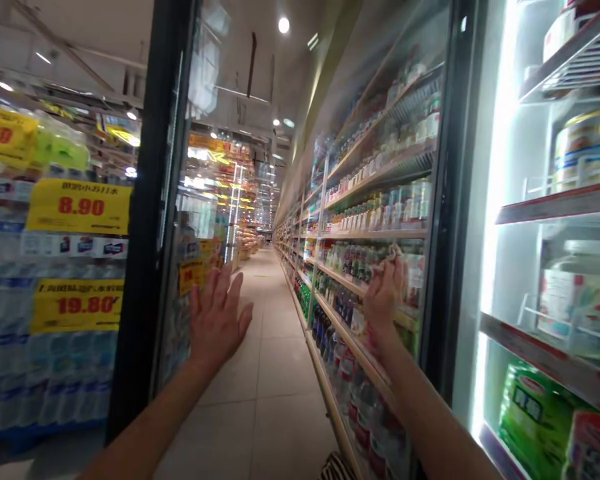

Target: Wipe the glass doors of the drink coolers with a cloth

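A glass fridge door (280,167) in a black frame (145,253) stands open in front of me. My left hand (217,317) lies flat against the glass near its left side, fingers stretched out and apart. My right hand (384,297) is closed on a small pale cloth (393,252) and presses it against the glass near the door's right edge. Through the glass I see a long aisle with drink shelves (370,233) along its right side.
The lit fridge interior (555,213) at the right holds jars and green packs on wire shelves. Stacked water bottles with yellow price signs (77,207) fill the left. A tiled aisle floor (275,373) runs straight ahead.
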Tool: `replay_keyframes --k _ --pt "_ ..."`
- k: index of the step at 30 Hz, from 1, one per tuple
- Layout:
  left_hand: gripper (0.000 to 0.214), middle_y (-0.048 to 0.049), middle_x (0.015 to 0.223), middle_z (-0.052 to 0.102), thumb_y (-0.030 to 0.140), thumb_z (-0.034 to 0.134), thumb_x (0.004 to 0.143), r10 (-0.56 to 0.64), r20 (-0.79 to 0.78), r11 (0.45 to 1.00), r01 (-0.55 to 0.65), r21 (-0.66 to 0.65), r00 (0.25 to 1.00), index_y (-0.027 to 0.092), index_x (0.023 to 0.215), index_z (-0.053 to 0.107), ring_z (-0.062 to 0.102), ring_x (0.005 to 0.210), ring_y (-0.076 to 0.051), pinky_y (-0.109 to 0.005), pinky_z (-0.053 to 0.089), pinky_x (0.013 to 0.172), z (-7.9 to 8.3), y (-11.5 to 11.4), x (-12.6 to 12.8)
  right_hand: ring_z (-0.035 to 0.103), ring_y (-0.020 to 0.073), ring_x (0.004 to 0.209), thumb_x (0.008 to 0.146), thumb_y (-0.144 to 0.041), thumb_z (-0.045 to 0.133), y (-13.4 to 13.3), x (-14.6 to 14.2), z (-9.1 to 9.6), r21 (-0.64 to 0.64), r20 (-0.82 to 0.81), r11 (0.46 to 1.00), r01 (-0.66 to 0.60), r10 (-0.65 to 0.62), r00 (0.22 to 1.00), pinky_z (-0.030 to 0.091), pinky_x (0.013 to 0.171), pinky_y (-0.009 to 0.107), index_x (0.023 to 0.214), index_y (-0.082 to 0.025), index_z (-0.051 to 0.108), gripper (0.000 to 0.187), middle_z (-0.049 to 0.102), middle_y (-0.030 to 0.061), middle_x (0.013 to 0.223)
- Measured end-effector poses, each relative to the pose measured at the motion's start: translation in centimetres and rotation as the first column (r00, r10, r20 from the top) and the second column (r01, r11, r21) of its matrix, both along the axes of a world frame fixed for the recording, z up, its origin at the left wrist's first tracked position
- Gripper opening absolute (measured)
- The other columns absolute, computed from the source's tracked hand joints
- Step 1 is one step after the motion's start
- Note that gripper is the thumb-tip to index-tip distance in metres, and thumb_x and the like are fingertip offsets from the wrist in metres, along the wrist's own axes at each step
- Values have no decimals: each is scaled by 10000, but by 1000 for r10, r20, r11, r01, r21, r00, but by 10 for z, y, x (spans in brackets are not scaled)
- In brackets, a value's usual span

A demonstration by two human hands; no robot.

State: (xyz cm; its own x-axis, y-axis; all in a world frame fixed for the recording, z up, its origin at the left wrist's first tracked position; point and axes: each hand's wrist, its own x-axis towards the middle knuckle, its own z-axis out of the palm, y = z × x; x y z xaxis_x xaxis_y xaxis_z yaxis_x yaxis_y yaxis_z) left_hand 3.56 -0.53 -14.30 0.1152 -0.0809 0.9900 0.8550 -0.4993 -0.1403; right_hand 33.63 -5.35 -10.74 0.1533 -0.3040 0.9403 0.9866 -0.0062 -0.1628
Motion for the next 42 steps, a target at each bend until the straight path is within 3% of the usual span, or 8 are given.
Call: replay_keyframes --k 6,11,13,19,25,32,38,42 --pt "626 -140 1446 321 293 484 846 12 -4 1000 -12 -13 1000 195 1416 247 194 1379 -253 -490 136 1107 1 -2 -1 297 224 1346 858 -196 428 8 -58 -13 -160 429 987 17 54 902 268 1080 442 1240 -190 510 391 523 100 1302" --pt "588 -150 1431 349 318 489 845 24 -52 998 -27 -63 998 175 1387 313 214 1373 -261 -478 140 1107 3 -7 -8 311 268 1336 874 -228 391 8 -46 2 -27 121 1000 -11 14 993 291 1051 493 1241 -150 513 395 467 153 1344" --pt "590 -147 1428 355 329 491 844 35 -79 998 -39 -54 996 178 1386 311 210 1374 -260 -479 139 1105 6 -7 -11 295 273 1343 873 -212 376 10 -59 2 -22 103 999 -44 46 994 297 1045 504 1258 -151 500 409 461 156 1347" --pt "625 -160 1460 286 358 446 865 55 -8 996 -56 -69 998 159 1415 230 175 1385 -250 -481 116 1107 26 -2 -27 254 210 1364 847 -179 419 14 -125 -16 -234 554 971 -57 181 812 218 1109 435 1210 -189 530 380 549 68 1278" --pt "611 -156 1453 300 341 435 872 53 -37 996 -56 -70 998 158 1418 230 194 1380 -237 -469 111 1111 32 1 -36 266 257 1355 883 -219 371 22 -112 18 -35 179 993 -109 113 977 243 1068 497 1281 -180 485 416 464 135 1352" --pt "609 -148 1439 331 330 452 866 52 -28 997 -53 -51 998 177 1417 241 225 1371 -239 -466 125 1109 29 3 -36 212 182 1376 846 -180 447 20 -141 5 -254 593 967 -27 178 785 151 1124 418 1195 -205 538 361 533 50 1300" --pt "596 -156 1436 335 324 463 854 42 -36 998 -44 -34 998 157 1399 285 209 1376 -242 -469 130 1111 34 -1 -36 255 239 1359 887 -219 366 20 -100 32 -49 182 996 -68 76 980 223 1075 480 1268 -174 485 401 458 127 1359" --pt "578 -139 1445 327 307 463 851 1 -55 1000 -1 -1 998 162 1388 308 188 1382 -241 -470 117 1116 53 -6 -25 235 217 1369 880 -208 385 20 -117 23 -139 386 988 -65 114 915 212 1093 443 1261 -187 492 396 498 93 1331"
